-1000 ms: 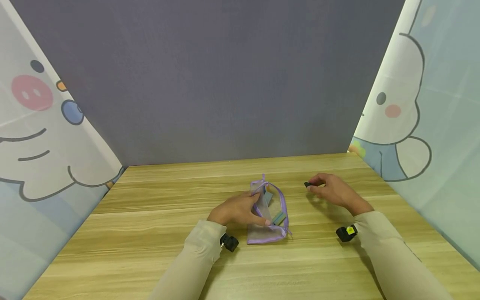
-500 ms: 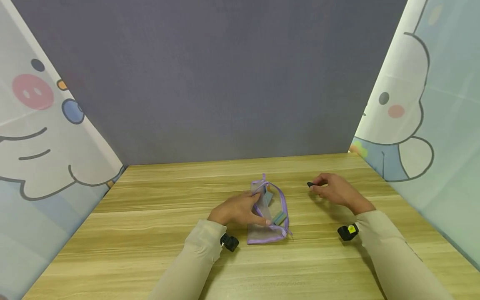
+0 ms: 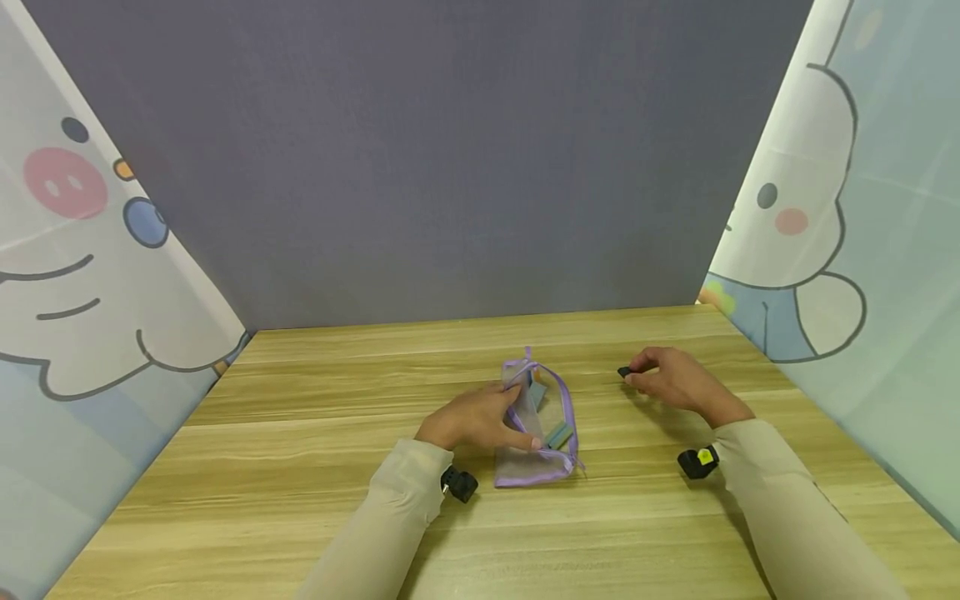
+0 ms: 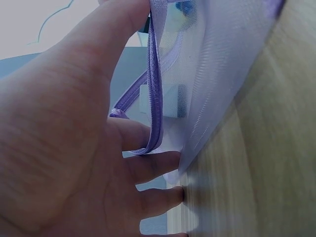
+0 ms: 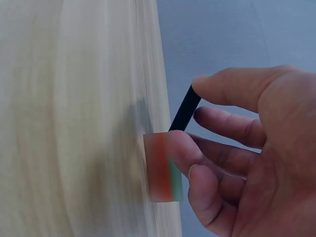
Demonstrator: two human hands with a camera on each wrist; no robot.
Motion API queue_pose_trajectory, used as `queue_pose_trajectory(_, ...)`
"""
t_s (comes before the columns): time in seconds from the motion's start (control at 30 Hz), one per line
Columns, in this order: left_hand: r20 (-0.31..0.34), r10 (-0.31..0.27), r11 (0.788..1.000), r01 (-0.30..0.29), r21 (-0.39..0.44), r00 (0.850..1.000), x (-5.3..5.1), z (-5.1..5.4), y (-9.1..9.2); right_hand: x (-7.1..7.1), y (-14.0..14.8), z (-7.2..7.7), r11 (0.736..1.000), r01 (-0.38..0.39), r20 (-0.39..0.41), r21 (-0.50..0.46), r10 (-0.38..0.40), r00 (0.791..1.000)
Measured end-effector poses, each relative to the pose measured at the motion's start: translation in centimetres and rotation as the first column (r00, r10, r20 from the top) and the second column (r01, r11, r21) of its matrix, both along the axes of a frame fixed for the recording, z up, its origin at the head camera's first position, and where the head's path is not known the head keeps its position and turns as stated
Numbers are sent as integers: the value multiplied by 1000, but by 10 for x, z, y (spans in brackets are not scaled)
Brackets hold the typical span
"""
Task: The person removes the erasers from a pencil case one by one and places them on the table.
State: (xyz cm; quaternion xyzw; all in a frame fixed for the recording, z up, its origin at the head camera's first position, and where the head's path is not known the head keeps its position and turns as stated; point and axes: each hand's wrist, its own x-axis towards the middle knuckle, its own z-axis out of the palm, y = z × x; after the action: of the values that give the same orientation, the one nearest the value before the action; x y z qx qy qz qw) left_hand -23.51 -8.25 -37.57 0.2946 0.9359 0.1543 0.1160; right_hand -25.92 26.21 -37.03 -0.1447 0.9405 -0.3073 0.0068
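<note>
A mesh bag (image 3: 525, 471) with purple zip edging lies on the table, its mouth gaping. My left hand (image 3: 474, 418) rests at that mouth, thumb and fingers spread and fairly straight against the edging. Inside the bag are a grey-green block (image 3: 558, 436), a grey-blue piece (image 3: 537, 395) and a bit of orange. To the right, my right hand (image 3: 671, 385) pinches a small black flat bar (image 5: 185, 109) between thumb and fingers. Beyond those fingers, in the right wrist view, sits an orange-and-green block (image 5: 159, 170); whether they touch it I cannot tell.
The wooden table (image 3: 300, 450) runs back to a grey panel (image 3: 465, 167). Curtains with cartoon animals hang at the left and right. A small black camera sits on each wrist.
My right hand has shifted slightly to the right with the black bar. The left hand and the bag have stayed in place.
</note>
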Motion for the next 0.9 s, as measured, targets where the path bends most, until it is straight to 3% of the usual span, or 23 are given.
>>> queue_pose_trajectory(0.2,-6,2,1000,-2,-1,1000,0,-1,0,0,-1,-3,1000,-3,-10,-3,3,1000)
queue_pose_trajectory(0.43,3,8,1000,-8,-1,1000,0,-1,0,-1,-2,-5,999,2,72,-44,1,997)
queue_pose_trajectory(0.9,20,12,1000,-12,2,1000,0,0,1,-2,-1,-6,1000,3,84,-22,-1,997)
